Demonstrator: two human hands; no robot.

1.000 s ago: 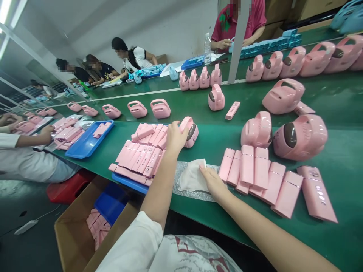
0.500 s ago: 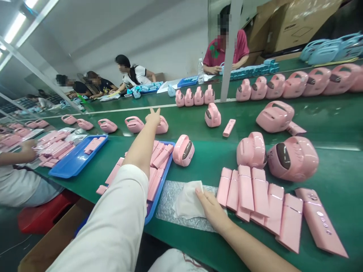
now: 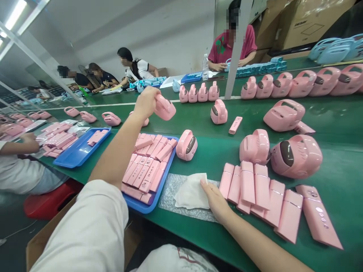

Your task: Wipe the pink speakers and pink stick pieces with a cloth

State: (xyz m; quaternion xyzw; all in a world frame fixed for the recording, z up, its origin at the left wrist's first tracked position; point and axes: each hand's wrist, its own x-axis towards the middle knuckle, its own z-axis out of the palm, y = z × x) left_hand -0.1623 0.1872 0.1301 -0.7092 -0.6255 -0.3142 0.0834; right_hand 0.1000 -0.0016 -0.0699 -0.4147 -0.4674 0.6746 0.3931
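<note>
My left hand (image 3: 147, 102), reaching far out over the bench, grips a pink plastic housing with a loop handle (image 3: 166, 108) and holds it raised off the surface. My right hand (image 3: 214, 198) pinches the edge of a white cloth (image 3: 192, 191), thumb on top. Under the cloth is a sheet of bubble wrap (image 3: 169, 196). To its left stands a blue tray (image 3: 167, 181) filled with pink strip-shaped parts (image 3: 150, 173). A pink housing with a dark window (image 3: 186, 145) is behind the wrap. Right of my right hand lie overlapping pink panels (image 3: 261, 189).
Several pink housings (image 3: 283, 155) stand at the right, with a long row (image 3: 303, 84) behind. A white post (image 3: 235, 64) rises from the bench. At the left, a second blue tray (image 3: 81, 151) lies near a co-worker's hand (image 3: 29, 142). Other people sit across the bench.
My left hand has taken hold of a pink housing from the row and lifted it. My right hand stays on the cloth. The view has shifted slightly.
</note>
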